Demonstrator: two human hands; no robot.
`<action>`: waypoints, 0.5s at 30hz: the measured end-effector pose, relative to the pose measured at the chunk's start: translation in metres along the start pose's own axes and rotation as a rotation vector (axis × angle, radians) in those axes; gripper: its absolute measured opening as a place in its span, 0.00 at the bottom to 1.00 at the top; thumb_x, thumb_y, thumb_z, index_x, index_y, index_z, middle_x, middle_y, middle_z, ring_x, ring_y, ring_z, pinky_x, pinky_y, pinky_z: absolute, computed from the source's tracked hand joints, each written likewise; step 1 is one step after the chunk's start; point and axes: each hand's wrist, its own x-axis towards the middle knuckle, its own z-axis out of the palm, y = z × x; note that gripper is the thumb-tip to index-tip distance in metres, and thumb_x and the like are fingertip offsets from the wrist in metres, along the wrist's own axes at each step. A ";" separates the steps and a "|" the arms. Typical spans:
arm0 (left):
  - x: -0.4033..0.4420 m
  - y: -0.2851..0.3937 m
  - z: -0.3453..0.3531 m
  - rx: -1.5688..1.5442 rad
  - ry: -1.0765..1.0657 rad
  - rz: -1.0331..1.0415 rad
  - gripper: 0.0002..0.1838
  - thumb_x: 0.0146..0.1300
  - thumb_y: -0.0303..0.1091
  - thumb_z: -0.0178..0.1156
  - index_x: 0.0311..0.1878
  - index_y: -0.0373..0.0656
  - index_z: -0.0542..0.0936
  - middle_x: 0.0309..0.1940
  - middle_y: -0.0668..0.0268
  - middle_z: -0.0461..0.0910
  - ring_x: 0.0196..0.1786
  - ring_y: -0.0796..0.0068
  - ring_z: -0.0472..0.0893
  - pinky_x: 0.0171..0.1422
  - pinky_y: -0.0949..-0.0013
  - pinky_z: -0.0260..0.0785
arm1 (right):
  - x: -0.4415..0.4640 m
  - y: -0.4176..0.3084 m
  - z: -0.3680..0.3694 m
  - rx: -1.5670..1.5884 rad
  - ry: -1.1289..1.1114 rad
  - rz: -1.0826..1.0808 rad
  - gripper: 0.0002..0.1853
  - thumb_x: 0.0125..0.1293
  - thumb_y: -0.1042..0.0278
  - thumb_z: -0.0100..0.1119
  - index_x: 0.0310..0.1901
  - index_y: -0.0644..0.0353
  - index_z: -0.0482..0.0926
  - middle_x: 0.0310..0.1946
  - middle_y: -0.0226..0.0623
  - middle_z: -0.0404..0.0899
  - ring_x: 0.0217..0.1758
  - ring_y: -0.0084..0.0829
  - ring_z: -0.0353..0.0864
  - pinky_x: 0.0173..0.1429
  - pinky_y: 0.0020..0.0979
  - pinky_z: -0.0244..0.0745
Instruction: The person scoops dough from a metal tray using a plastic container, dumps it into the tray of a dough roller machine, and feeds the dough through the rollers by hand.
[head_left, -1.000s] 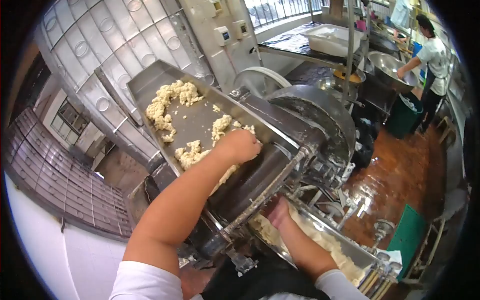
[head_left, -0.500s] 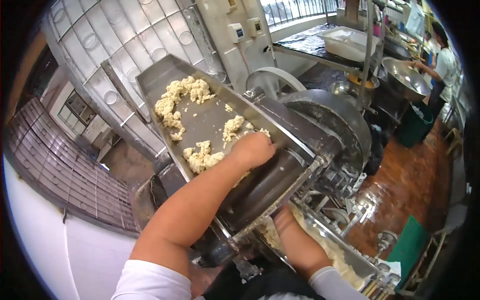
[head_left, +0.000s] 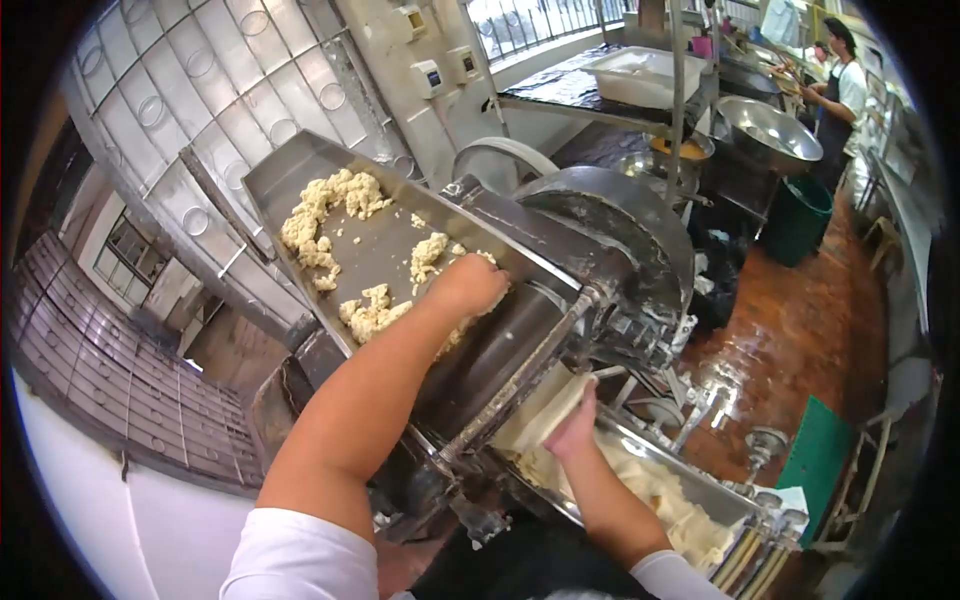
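My left hand (head_left: 472,286) is closed at the right side of the metal hopper tray (head_left: 385,250), over the dark roller; what its fingers hold is hidden. Crumbly pale dough (head_left: 335,205) lies in clumps along the tray's far end and left side. Below the front bar, my right hand (head_left: 573,425) holds the edge of a flat dough sheet (head_left: 540,412) that comes down from the machine. Under that hand, a long metal trough (head_left: 640,450) holds folded, soft dough (head_left: 672,495).
A large flywheel guard (head_left: 625,225) stands right of the tray. Behind are a white tub (head_left: 650,78), a steel bowl (head_left: 768,130) and a green bin (head_left: 798,222). A person (head_left: 838,95) stands at the back right. A green board (head_left: 815,465) leans at the right.
My right hand has come up from the trough and now has the dough sheet in it. My left hand stays at the roller. The person at the back has moved away from the steel bowl.
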 end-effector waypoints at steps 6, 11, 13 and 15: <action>0.029 -0.023 0.022 0.125 -0.021 0.000 0.20 0.60 0.44 0.52 0.38 0.34 0.83 0.40 0.43 0.80 0.46 0.43 0.80 0.56 0.53 0.70 | -0.024 -0.017 -0.070 -0.334 0.206 0.005 0.23 0.67 0.67 0.54 0.62 0.64 0.67 0.53 0.47 0.75 0.56 0.48 0.75 0.62 0.49 0.71; 0.002 0.007 0.007 0.137 -0.008 -0.101 0.22 0.60 0.44 0.52 0.44 0.34 0.82 0.47 0.43 0.79 0.52 0.45 0.79 0.59 0.54 0.69 | -0.091 -0.033 -0.071 -0.509 0.313 -0.158 0.23 0.65 0.73 0.54 0.61 0.68 0.67 0.54 0.48 0.76 0.58 0.47 0.76 0.61 0.50 0.73; -0.004 0.010 0.003 0.124 -0.048 -0.145 0.23 0.61 0.45 0.52 0.47 0.34 0.82 0.51 0.45 0.78 0.55 0.47 0.78 0.61 0.55 0.69 | -0.104 -0.046 -0.096 -0.486 0.308 -0.180 0.22 0.64 0.75 0.56 0.59 0.68 0.69 0.53 0.47 0.77 0.55 0.45 0.78 0.59 0.46 0.75; -0.008 0.011 0.004 0.125 -0.051 -0.158 0.23 0.62 0.45 0.53 0.48 0.35 0.81 0.53 0.46 0.78 0.56 0.48 0.77 0.62 0.55 0.68 | -0.126 -0.053 -0.094 -0.466 0.323 -0.182 0.21 0.64 0.75 0.57 0.58 0.71 0.69 0.52 0.47 0.77 0.54 0.42 0.79 0.58 0.42 0.76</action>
